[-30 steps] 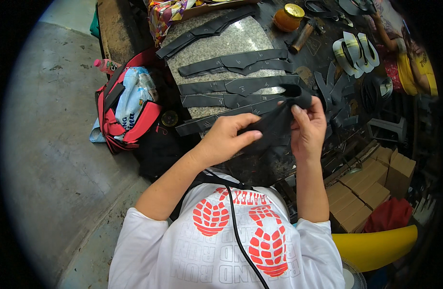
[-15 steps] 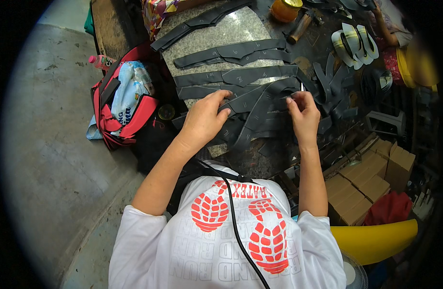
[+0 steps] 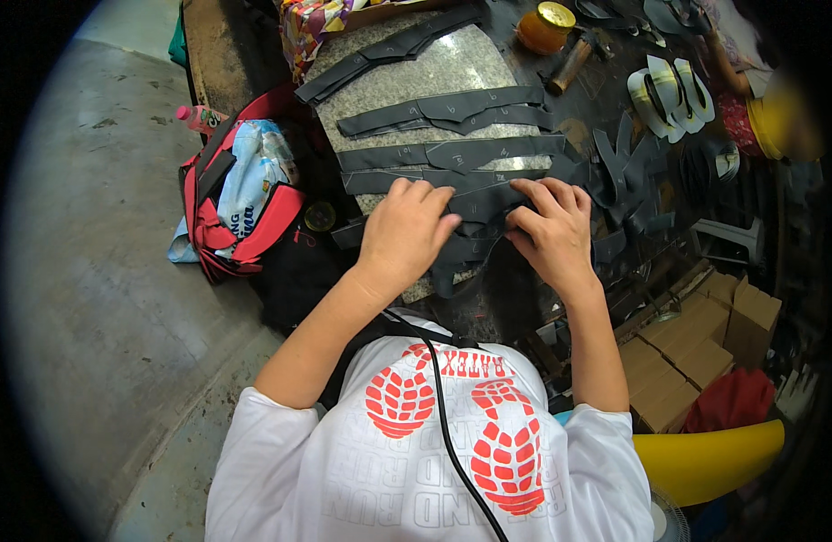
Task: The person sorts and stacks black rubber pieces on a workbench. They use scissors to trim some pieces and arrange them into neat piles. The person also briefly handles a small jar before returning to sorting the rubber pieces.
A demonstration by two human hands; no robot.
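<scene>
A flat, matte black strap piece (image 3: 477, 210) is being pressed onto the speckled stone slab (image 3: 452, 77) by both hands. It is being pinched in the left hand (image 3: 407, 230) and right hand (image 3: 549, 230) grips; its lower end is being hidden

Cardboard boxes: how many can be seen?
About 4, all at the lower right near the yellow seat: one upright box, three flatter ones. More may be hidden.

Grey concrete floor (image 3: 99, 298) w/ stains; dark workbench (image 3: 606, 99); yellow seat (image 3: 705, 461), prob. plastic.
</scene>
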